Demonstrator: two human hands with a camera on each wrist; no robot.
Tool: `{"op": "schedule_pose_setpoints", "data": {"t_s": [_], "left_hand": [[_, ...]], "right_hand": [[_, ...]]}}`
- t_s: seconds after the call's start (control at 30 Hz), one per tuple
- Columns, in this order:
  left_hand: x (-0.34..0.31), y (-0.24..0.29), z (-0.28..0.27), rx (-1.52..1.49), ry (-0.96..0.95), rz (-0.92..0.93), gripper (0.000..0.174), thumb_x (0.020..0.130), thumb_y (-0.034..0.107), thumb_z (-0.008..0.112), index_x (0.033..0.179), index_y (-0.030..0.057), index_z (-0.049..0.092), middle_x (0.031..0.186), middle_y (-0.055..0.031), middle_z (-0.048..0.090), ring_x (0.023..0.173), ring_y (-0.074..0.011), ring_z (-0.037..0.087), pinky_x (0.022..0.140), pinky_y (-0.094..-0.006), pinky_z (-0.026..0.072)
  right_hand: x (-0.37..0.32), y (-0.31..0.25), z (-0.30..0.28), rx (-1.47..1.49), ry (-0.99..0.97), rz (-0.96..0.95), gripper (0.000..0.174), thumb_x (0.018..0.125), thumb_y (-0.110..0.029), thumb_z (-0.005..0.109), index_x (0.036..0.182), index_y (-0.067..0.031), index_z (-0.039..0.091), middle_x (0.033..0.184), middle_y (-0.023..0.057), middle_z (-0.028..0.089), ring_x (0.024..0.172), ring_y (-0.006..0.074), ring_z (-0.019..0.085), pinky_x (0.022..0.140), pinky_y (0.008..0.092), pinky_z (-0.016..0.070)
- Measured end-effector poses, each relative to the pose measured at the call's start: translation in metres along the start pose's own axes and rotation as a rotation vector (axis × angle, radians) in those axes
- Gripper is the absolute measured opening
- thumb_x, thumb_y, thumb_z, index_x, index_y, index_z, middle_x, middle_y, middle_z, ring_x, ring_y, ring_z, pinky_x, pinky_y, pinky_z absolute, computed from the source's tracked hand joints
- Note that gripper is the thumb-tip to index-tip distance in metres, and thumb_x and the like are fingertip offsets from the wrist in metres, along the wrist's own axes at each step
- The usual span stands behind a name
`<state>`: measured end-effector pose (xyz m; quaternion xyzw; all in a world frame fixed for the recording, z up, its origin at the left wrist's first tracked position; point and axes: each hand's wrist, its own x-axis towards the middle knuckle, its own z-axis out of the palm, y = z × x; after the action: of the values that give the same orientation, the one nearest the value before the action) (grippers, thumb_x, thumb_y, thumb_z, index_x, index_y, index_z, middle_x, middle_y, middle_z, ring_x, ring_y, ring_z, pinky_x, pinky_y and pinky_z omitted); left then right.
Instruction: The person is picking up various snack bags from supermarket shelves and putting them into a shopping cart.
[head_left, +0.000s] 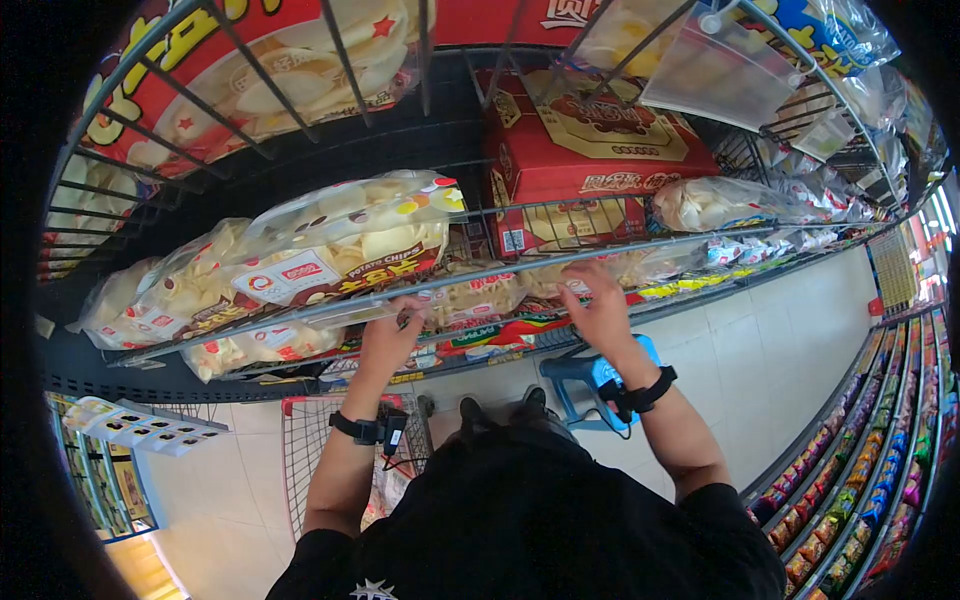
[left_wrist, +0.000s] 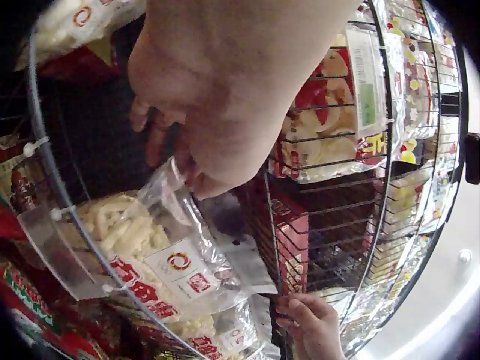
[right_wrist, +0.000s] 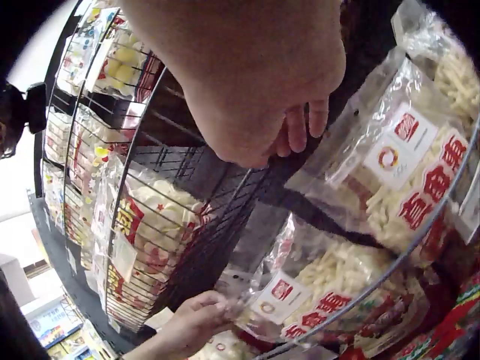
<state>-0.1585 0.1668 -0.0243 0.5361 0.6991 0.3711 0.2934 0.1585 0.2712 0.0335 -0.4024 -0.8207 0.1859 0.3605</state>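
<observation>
Clear snack bags with red lettering stand in a wire shelf basket, one of them a bag (head_left: 478, 299) between the two hands in the head view. My left hand (head_left: 392, 338) (left_wrist: 217, 97) (right_wrist: 193, 324) pinches the top corner of a clear bag (left_wrist: 161, 251) (right_wrist: 300, 289). To the right, my right hand (head_left: 602, 310) (right_wrist: 255, 90) (left_wrist: 313, 324) is over the basket, fingers loosely bent, by the wire divider and another clear bag (right_wrist: 409, 161). Nothing shows in its grasp; its fingertips are partly hidden.
Large potato chip bags (head_left: 330, 245) lie left in the basket, and a red gift box (head_left: 600, 150) stands behind it. Below are a blue stool (head_left: 600, 382) and a wire cart (head_left: 310, 440). A wire rail (head_left: 360, 302) runs along the basket's front.
</observation>
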Motion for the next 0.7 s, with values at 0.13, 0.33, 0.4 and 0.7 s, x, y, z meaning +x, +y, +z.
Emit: {"op": "schedule_pose_setpoints", "data": {"t_s": [0.13,0.33,0.4,0.7], "left_hand": [[0.004,0.053,-0.012,0.250,-0.119,0.023,0.035,0.082,0.022,0.068,0.115,0.0110,0.062,0.106,-0.0164,0.066,0.094,-0.0283,0.065,0.083,-0.0368,0.0501],[0.028,0.089,0.034,0.384,-0.207,0.318,0.052,0.079,0.019,0.066,0.130,0.0171,0.054,0.118,-0.0218,0.060,0.111,-0.0372,0.056,0.096,-0.0426,0.0450],[0.037,0.091,0.050,0.422,-0.220,0.313,0.056,0.080,0.022,0.066,0.134,0.0180,0.051,0.121,-0.0208,0.059,0.112,-0.0376,0.055,0.096,-0.0426,0.0452],[0.043,0.114,0.077,0.420,-0.202,0.307,0.028,0.092,0.019,0.052,0.115,0.0181,0.067,0.111,-0.0173,0.065,0.100,-0.0354,0.062,0.085,-0.0443,0.0494]], "right_hand": [[0.018,0.007,-0.026,-0.224,-0.106,-0.128,0.032,0.075,-0.007,0.072,0.106,-0.0029,0.064,0.109,0.0157,0.064,0.103,0.0351,0.058,0.090,0.0424,0.0464],[0.014,0.067,-0.017,-0.234,-0.213,-0.117,0.013,0.079,-0.011,0.065,0.090,-0.0037,0.068,0.098,0.0142,0.067,0.093,0.0338,0.062,0.082,0.0430,0.0500],[0.014,0.071,-0.019,-0.205,-0.221,-0.107,0.012,0.081,-0.011,0.063,0.088,-0.0039,0.068,0.094,0.0146,0.068,0.090,0.0338,0.063,0.080,0.0433,0.0505],[0.011,0.090,-0.051,-0.187,-0.412,-0.011,0.014,0.086,-0.020,0.060,0.090,-0.0104,0.069,0.083,0.0184,0.066,0.081,0.0381,0.063,0.074,0.0482,0.0495]]}}
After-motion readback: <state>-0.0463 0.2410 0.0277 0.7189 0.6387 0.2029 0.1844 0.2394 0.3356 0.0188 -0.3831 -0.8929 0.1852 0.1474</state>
